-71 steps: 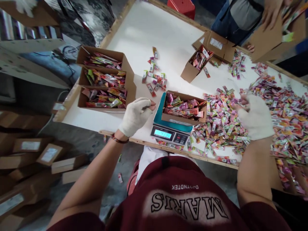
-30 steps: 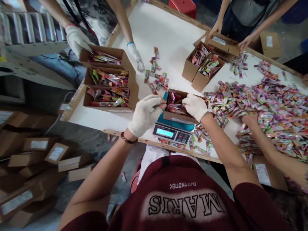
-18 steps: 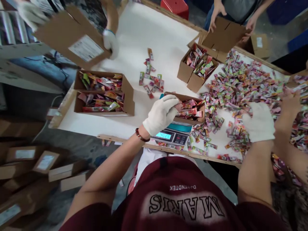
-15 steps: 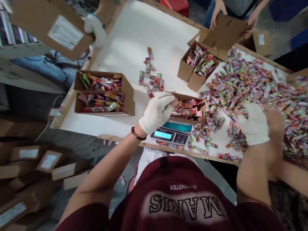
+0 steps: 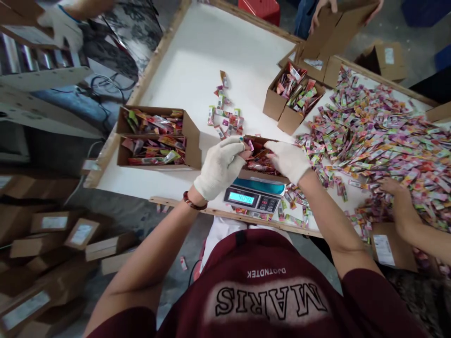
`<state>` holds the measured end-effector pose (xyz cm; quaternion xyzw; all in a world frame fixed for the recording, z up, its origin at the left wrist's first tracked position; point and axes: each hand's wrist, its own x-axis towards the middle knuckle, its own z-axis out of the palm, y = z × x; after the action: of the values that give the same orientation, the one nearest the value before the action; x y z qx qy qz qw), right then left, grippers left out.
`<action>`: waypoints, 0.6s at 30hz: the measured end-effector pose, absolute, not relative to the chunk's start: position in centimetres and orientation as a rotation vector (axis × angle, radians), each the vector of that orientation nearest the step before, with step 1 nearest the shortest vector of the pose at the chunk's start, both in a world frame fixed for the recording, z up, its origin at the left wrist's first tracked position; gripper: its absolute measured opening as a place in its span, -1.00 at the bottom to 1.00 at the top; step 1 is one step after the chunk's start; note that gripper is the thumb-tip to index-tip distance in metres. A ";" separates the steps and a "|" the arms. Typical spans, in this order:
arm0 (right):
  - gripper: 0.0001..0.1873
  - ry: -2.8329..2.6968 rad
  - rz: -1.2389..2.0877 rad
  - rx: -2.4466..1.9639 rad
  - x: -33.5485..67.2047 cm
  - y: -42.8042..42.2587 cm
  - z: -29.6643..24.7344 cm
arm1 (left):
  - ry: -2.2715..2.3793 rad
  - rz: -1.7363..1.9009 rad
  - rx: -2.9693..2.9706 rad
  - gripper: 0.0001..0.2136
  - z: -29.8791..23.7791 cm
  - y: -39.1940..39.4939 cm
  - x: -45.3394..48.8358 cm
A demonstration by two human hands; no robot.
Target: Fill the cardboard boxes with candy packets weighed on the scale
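An open cardboard box [image 5: 262, 176] filled with small wrapped packets [image 5: 259, 165] rests on a digital scale [image 5: 252, 200] with a lit blue display. My left hand [image 5: 219, 169], in a white knitted glove, is at the box's left end. Its thumb and fingers are pinched together, with a small purple packet [image 5: 250, 144] at the tips. My right hand [image 5: 289, 160], gloved too, reaches over the box's right end. The fingers are apart and point down at the packets; the fingertips are partly hidden.
Loose packets [image 5: 384, 126] cover the table's right side. A divided filled box [image 5: 193, 145] stands left, another filled box [image 5: 273, 104] behind. A co-worker's bare hand [image 5: 389, 185] touches the pile; another person's gloved hand [image 5: 65, 30] is upper left. Cartons [image 5: 81, 233] lie on the floor.
My right hand has moved left from the loose pile to the box on the scale. My left hand stays at the box. The upper-left co-worker's carton has moved away leftward.
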<state>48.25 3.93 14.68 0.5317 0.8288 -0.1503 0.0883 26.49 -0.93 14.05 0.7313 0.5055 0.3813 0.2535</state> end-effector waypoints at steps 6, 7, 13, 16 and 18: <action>-0.65 2.320 -0.409 1.457 46.5 5.6 12.7 | 1.222 0.798 2.202 -0.78 12.0 -3.7 30.0; -0.65 2.369 -0.417 1.489 47.2 5.4 13.2 | 1.215 0.689 2.279 -0.78 11.8 -4.1 30.9; -0.66 2.482 -0.267 1.874 58.3 2.1 19.1 | 1.199 0.058 2.438 -0.72 11.9 -3.8 36.3; -0.69 2.074 -0.036 2.084 64.8 1.1 21.0 | 1.225 -0.126 2.363 -0.69 11.6 -2.8 37.4; -0.66 1.863 -0.009 2.152 67.3 1.7 21.0 | 1.175 -0.135 2.364 -0.74 11.6 -2.7 36.8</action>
<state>67.29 1.75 20.96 0.7478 0.6474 -0.0030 0.1471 36.80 -2.69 11.57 0.8667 0.4307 -0.0494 0.2466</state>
